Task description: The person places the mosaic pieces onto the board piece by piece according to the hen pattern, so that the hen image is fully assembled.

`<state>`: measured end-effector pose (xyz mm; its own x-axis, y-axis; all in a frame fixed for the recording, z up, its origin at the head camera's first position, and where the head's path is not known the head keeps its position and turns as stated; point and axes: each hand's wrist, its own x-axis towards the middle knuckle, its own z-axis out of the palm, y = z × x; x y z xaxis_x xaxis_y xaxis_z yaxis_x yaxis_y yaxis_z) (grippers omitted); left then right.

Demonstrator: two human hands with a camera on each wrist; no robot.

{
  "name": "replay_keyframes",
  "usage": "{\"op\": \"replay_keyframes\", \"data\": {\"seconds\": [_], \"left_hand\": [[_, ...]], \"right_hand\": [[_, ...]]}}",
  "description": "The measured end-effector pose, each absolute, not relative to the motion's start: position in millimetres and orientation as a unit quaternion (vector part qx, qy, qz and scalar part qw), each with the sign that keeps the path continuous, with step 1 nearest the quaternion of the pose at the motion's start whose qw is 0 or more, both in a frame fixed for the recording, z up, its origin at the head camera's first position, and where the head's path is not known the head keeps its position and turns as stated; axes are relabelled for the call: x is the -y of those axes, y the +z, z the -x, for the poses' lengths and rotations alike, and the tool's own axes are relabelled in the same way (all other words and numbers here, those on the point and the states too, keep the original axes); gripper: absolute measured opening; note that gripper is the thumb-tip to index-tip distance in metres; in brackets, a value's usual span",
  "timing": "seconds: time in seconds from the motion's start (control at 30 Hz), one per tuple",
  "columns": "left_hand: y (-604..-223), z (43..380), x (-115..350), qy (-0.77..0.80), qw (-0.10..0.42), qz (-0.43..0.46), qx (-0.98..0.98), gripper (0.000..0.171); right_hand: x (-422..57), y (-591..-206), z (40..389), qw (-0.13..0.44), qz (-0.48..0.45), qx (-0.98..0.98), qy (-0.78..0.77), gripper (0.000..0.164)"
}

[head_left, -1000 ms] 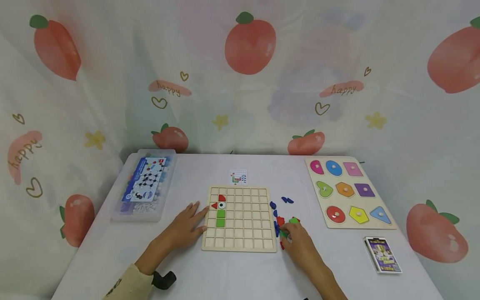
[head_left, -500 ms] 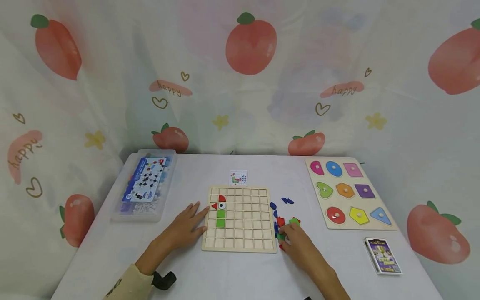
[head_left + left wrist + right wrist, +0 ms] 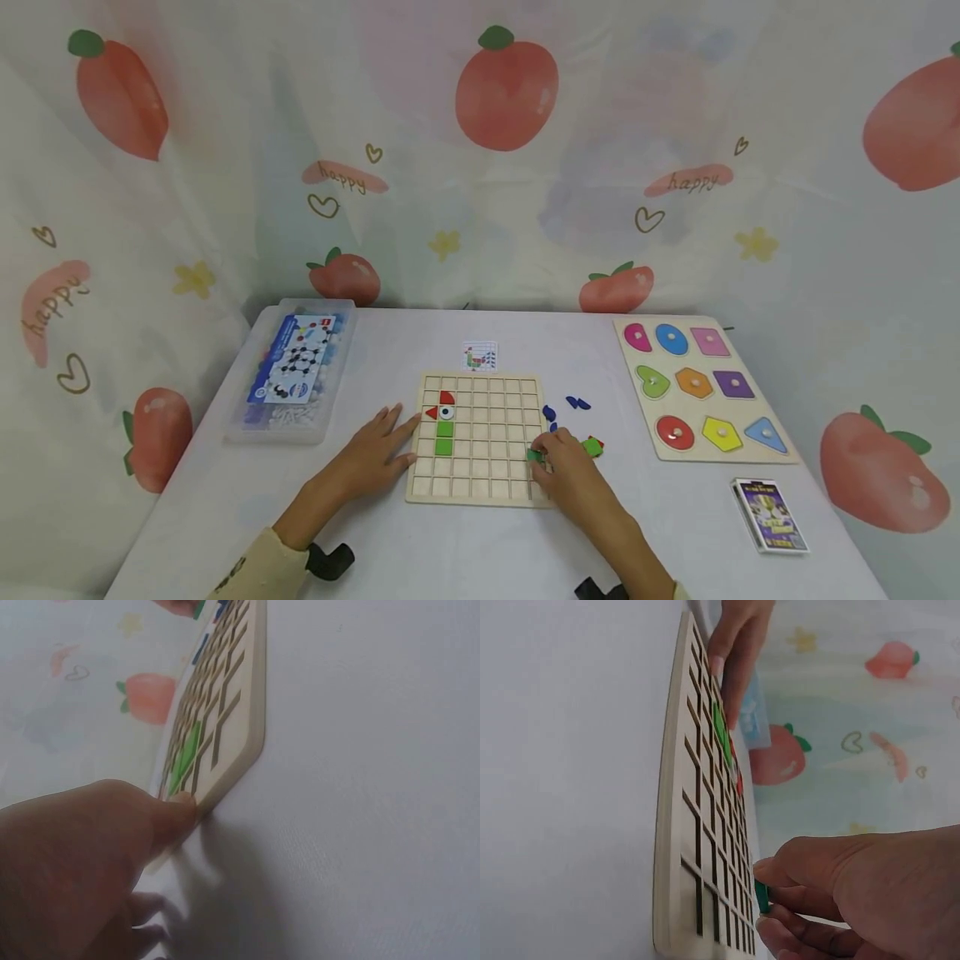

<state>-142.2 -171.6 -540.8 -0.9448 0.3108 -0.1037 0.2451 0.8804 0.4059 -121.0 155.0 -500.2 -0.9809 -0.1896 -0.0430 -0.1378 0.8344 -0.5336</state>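
A wooden grid board (image 3: 480, 475) lies on the white table. In its left columns sit a red quarter-round piece (image 3: 447, 397), a red triangle (image 3: 431, 413), a white tile with a black dot (image 3: 446, 412) and two light green squares (image 3: 444, 437). My left hand (image 3: 372, 454) touches the board's left edge, its fingers spread; the left wrist view shows the thumb (image 3: 176, 814) on the rim. Over the board's right side my right hand (image 3: 570, 471) pinches a dark green piece (image 3: 761, 895) between thumb and fingers. That piece's full outline is hidden.
Right of the board lie blue pieces (image 3: 577, 402) and a light green piece (image 3: 592, 448) over something red. A small pattern card (image 3: 480, 356) lies behind the board. A clear plastic box (image 3: 292, 375) stands left; a shape puzzle (image 3: 701, 408) and a card pack (image 3: 770, 517) lie right.
My right hand has picked up the dark green piece from the loose pieces and moved left with it over the board's right edge. The left hand stays at the board's left edge.
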Motion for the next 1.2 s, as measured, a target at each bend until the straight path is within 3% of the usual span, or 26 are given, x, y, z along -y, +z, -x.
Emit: {"op": "replay_keyframes", "data": {"seconds": [0.3, 0.57, 0.83, 1.2], "left_hand": [[-542.7, 143.1, 172.2, 0.196, 0.087, -0.146, -0.966, 0.067], [-539.7, 143.5, 172.4, 0.19, 0.084, -0.143, -0.968, 0.067], [-539.1, 143.0, 172.7, 0.193, 0.085, -0.147, -0.966, 0.067], [-540.8, 143.6, 173.4, 0.192, 0.088, -0.144, -0.967, 0.067]], "right_hand": [[-98.8, -508.6, 121.0, 0.071, 0.185, -0.938, -0.283, 0.023], [-64.6, -514.4, 119.6, 0.056, 0.256, -0.926, -0.27, 0.024], [-52.2, -520.1, 119.9, 0.003, 0.304, -0.928, -0.216, 0.014], [-50.0, -520.9, 124.6, -0.014, 0.302, -0.93, -0.207, 0.013]]}}
